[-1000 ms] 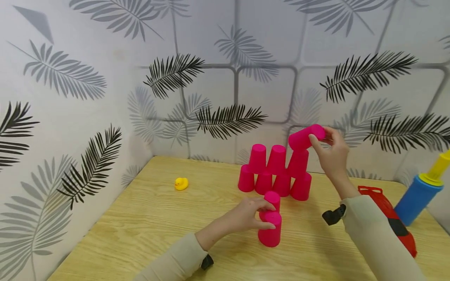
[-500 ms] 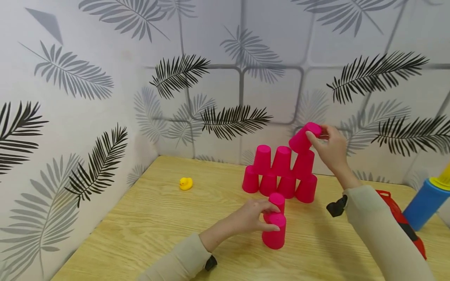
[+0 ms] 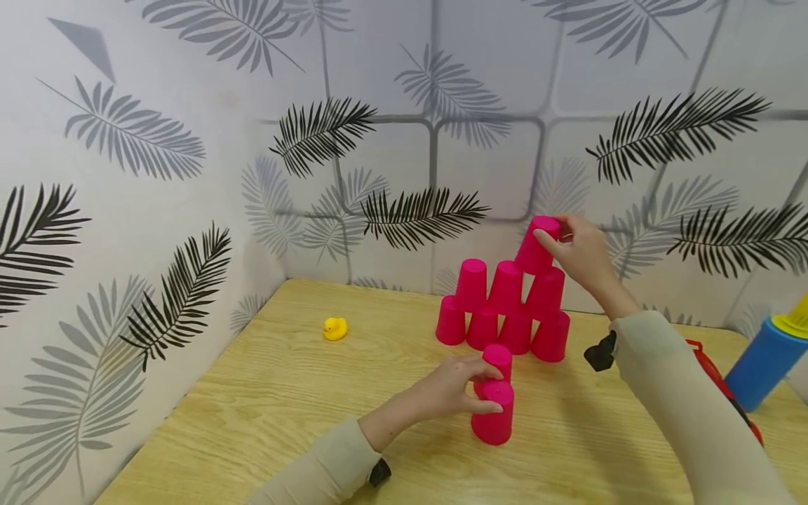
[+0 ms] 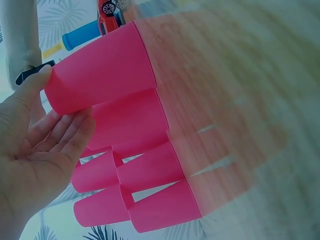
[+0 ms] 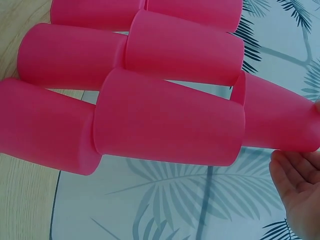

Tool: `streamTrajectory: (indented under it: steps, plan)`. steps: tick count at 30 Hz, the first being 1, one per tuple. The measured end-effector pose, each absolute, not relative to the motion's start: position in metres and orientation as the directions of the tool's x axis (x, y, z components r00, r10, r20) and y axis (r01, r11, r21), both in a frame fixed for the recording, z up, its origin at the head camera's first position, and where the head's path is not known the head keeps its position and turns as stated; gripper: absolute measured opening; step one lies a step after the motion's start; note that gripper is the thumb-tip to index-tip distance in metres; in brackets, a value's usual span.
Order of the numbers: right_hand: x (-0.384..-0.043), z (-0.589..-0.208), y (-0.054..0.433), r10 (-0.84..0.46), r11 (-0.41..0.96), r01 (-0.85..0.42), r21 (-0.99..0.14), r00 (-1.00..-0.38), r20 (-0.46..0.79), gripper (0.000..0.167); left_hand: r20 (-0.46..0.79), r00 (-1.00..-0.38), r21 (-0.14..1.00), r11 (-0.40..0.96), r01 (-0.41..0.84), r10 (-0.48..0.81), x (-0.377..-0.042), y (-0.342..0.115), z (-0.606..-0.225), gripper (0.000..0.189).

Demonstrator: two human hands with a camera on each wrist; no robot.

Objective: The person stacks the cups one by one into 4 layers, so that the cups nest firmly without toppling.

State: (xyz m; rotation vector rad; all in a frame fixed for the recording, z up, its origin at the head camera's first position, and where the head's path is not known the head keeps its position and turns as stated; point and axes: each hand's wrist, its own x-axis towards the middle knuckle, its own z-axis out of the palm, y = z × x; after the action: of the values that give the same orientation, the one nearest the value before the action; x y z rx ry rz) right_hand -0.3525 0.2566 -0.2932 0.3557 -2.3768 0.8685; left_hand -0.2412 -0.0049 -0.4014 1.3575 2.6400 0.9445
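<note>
Several pink plastic cups stand upside down in two rows, with four-sided gaps between them; one second-row cup [image 3: 544, 293] is at the right. Above that row my right hand [image 3: 586, 254] grips another pink cup [image 3: 535, 247] by its base, between thumb and fingers. It leans slightly, and its open rim meets the second-row cups in the right wrist view. Nearer me, my left hand [image 3: 442, 389] holds a front cup [image 3: 492, 425] standing on the table, thumb at its base edge in the left wrist view. A further cup [image 3: 497, 358] stands just behind it.
A yellow rubber duck [image 3: 335, 328] sits left on the wooden table [image 3: 265, 400]. At the right are a red toy car [image 4: 106, 17], partly behind my right sleeve, and a blue cylinder with a yellow top [image 3: 765, 365]. A leaf-patterned wall [image 3: 391, 161] stands close behind the cups.
The cup in my right hand has turned from strongly tilted to nearly upright and shifted left over the second row. My left hand stays at the front cup. The head view has swung slightly.
</note>
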Motion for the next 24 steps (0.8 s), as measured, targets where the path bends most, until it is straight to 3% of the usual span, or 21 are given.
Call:
streamTrajectory:
  steps: [9, 14, 16, 19, 22, 24]
  plan:
    - [-0.357, -0.292, 0.255, -0.071, 0.745, -0.419, -0.519, -0.823, 0.563, 0.050, 0.218, -0.637, 0.547, 0.448, 0.707, 0.739, -0.242, -0.005, -0.402, 0.041]
    - [-0.348, -0.298, 0.263, -0.007, 0.709, -0.422, -0.565, -0.806, 0.592, 0.056, 0.177, -0.647, 0.546, 0.473, 0.691, 0.741, -0.242, -0.001, -0.403, 0.045]
    - [-0.341, -0.302, 0.268, 0.043, 0.692, -0.445, -0.569, -0.761, 0.647, 0.052, 0.175, -0.645, 0.541, 0.475, 0.694, 0.744, -0.242, -0.001, -0.403, 0.045]
    - [-0.329, -0.313, 0.274, 0.091, 0.682, -0.516, -0.518, -0.643, 0.760, 0.039, 0.178, -0.641, 0.537, 0.472, 0.699, 0.746, -0.242, -0.003, -0.401, 0.045]
    - [-0.314, -0.328, 0.277, 0.088, 0.683, -0.588, -0.432, -0.522, 0.849, 0.032, 0.165, -0.652, 0.550, 0.479, 0.684, 0.740, -0.240, -0.011, -0.399, 0.045]
    - [-0.304, -0.339, 0.276, 0.057, 0.690, -0.613, -0.384, -0.483, 0.874, 0.031, 0.148, -0.667, 0.575, 0.486, 0.658, 0.730, -0.239, -0.020, -0.395, 0.045]
